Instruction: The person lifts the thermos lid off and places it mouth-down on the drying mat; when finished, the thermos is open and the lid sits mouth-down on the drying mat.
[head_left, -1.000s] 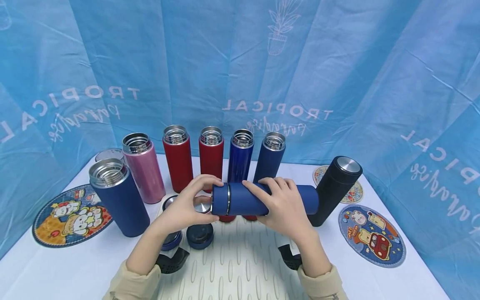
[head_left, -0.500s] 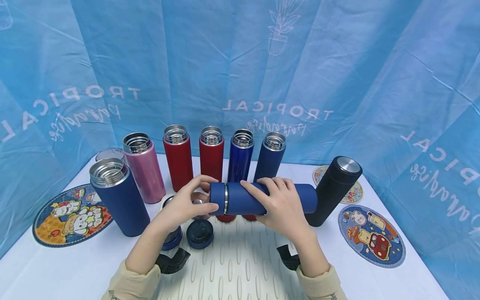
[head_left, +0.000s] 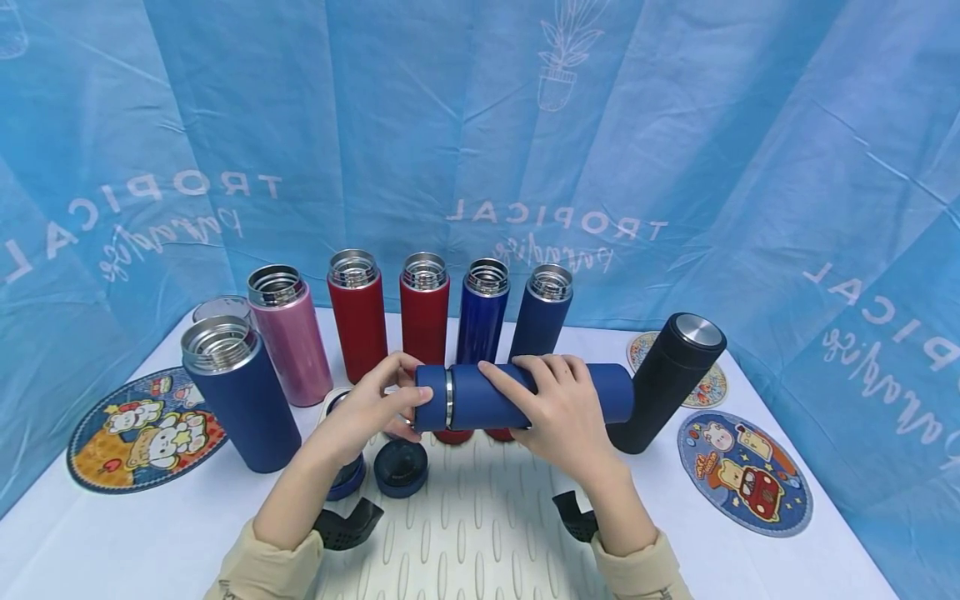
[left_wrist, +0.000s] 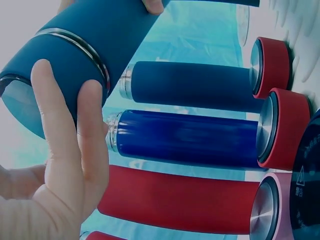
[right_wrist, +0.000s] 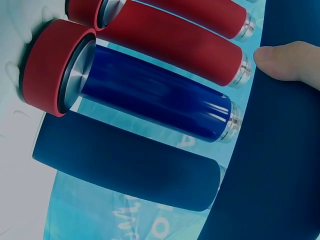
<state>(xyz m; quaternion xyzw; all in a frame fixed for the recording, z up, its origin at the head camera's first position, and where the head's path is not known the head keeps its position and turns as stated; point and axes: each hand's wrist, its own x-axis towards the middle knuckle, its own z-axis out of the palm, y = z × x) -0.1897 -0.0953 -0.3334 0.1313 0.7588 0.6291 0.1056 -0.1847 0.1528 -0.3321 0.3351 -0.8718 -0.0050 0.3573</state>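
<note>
Both hands hold a matte blue flask level above the table's middle. My left hand curls its fingers round the flask's cap, left of the silver ring. My right hand wraps over the flask's body. In the left wrist view two fingers lie across the cap. The right wrist view shows the flask body close up with my thumb pressed on it.
Behind stand open flasks: large navy, pink, two red, blue, navy. A capped black flask stands at the right. Loose lids lie on a ribbed mat. Cartoon coasters flank it.
The flask has slid a little to the left. My left hand's fingers have shifted round the cap, now covering its end; the right hand keeps its hold.
</note>
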